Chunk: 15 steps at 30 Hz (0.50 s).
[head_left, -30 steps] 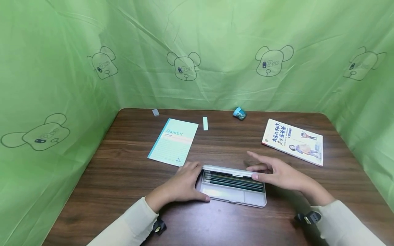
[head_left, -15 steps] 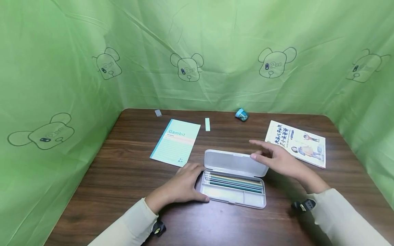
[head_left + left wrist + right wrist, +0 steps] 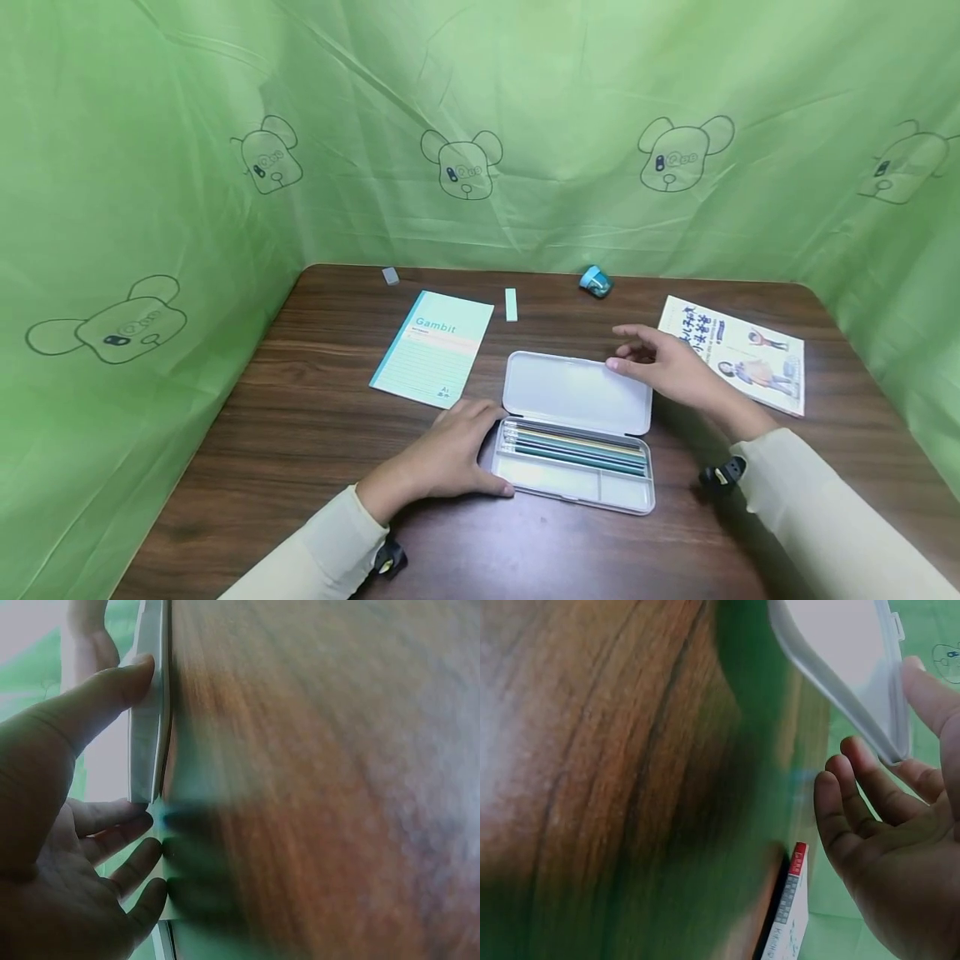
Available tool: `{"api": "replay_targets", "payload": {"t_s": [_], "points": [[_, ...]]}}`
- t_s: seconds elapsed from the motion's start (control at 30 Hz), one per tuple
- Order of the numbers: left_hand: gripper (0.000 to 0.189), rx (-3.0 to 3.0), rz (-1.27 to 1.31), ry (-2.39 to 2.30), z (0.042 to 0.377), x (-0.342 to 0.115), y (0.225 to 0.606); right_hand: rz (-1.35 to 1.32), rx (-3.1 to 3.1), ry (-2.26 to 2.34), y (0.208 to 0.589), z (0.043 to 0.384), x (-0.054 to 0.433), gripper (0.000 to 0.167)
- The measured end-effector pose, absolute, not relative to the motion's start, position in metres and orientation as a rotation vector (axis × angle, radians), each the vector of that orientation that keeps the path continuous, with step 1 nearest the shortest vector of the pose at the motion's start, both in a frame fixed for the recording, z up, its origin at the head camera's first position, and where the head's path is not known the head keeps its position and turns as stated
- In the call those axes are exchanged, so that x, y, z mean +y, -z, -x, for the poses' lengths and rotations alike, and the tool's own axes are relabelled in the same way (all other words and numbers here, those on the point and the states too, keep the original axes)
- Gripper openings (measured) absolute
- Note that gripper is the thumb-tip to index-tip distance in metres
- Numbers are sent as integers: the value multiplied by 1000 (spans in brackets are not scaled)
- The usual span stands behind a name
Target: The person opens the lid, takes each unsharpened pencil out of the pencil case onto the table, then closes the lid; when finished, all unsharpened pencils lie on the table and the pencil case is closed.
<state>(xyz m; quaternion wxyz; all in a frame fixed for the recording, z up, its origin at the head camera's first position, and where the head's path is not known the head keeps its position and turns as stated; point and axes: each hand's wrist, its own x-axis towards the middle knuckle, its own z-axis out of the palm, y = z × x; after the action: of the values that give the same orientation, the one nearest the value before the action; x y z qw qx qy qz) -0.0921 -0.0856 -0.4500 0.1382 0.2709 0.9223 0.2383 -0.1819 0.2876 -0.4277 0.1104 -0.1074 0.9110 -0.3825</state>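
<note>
A white pencil case [image 3: 551,477] lies open on the table, its lid [image 3: 577,390] tipped back on the far side. Several pencils [image 3: 577,448] lie side by side in the long compartment, their ends toward the left. My left hand [image 3: 459,450] holds the case's left end, thumb at the front edge and fingers at the back corner. In the left wrist view that thumb rests on the case's side [image 3: 146,750]. My right hand [image 3: 671,367] pinches the lid near its far right corner; the right wrist view has the thumb on one face and the index finger behind.
Behind the left hand lies a pale notebook [image 3: 431,348]. Farther back are a small grey block [image 3: 391,276], a pale strip [image 3: 512,305] and a blue pencil sharpener [image 3: 596,282]. A picture book [image 3: 750,358] lies right, partly behind the right hand. Green cloth [image 3: 465,83] surrounds the table [image 3: 285,433].
The lid has swung up and back from nearly covering the pencils, exposing the inside of the case. My right hand has moved away from me with it; my left hand has stayed at the case.
</note>
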Motion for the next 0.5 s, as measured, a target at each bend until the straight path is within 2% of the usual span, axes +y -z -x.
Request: {"api": "replay_targets", "payload": {"t_s": [0.23,0.5], "points": [[97,2664,-780,-666,93,-85,450,274,2691,1070,437,194,286,77],[98,2665,-781,-659,93,-86,448,277,2685,1076,447,199,284,73]]}}
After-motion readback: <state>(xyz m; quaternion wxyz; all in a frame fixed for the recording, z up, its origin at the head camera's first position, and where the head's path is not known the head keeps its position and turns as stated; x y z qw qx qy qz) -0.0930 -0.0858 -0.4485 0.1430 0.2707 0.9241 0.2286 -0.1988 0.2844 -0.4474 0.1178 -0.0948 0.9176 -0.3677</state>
